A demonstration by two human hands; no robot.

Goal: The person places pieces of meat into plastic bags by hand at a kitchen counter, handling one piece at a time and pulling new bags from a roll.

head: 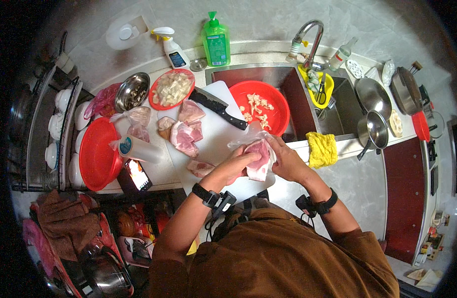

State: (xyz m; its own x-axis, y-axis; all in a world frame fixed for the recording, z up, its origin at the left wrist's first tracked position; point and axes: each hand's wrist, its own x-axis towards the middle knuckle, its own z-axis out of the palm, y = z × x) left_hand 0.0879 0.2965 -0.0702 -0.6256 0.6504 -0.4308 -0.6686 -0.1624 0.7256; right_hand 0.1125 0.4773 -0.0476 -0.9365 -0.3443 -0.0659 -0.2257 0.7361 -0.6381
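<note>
My left hand [237, 164] grips a piece of raw meat [259, 158] with a pale fatty edge, its thumb lying across the pink face. On the other side, my right hand [288, 156] holds a clear plastic bag [247, 139] against the same piece; how far the bag covers the meat I cannot tell. Both hands are over the front right of a white cutting board [217, 138]. More raw meat [185, 136] rests at the board's left, with a smaller piece [199, 168] near my left wrist. A cleaver [219, 108] with a black handle lies across the board's back.
Behind my hands, a red basin [280, 108] with pale food pieces sits over the sink [303, 104]. Left are a red plate of cut pale chunks [172, 89], a steel bowl [132, 92], a plastic bag roll [140, 149] and a lit phone [137, 175]. A yellow cloth [321, 149] hangs at right.
</note>
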